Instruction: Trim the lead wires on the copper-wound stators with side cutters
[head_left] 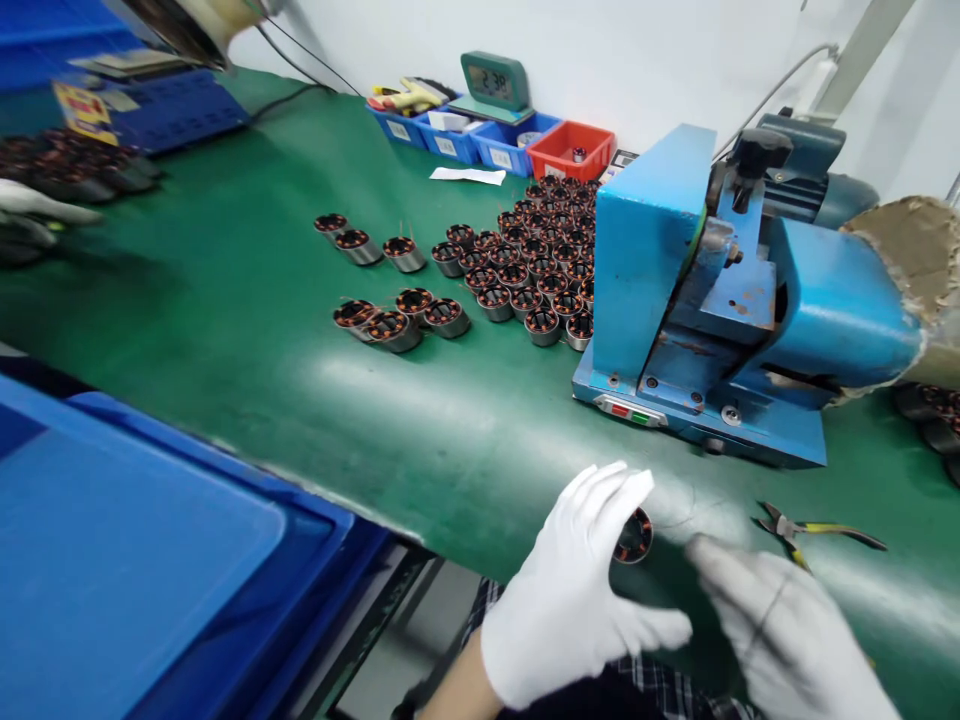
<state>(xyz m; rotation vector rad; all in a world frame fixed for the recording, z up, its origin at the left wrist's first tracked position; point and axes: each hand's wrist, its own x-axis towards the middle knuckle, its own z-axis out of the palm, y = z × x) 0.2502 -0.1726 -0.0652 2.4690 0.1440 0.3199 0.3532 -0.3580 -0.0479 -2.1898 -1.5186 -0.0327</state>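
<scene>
The left hand (589, 585) is wide, fingers by the ring (637, 556), near the front edge of the table (450, 450). The right hand (787, 625) is blurry; I can't tell if it holds anything.

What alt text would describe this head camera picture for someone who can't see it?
A person's white-gloved left hand curves open beside a copper-wound metal ring on a green workbench, with the right hand, blurred, nearby. Pliers lie to the right; beyond stand a blue machine and many similar rings.
</scene>
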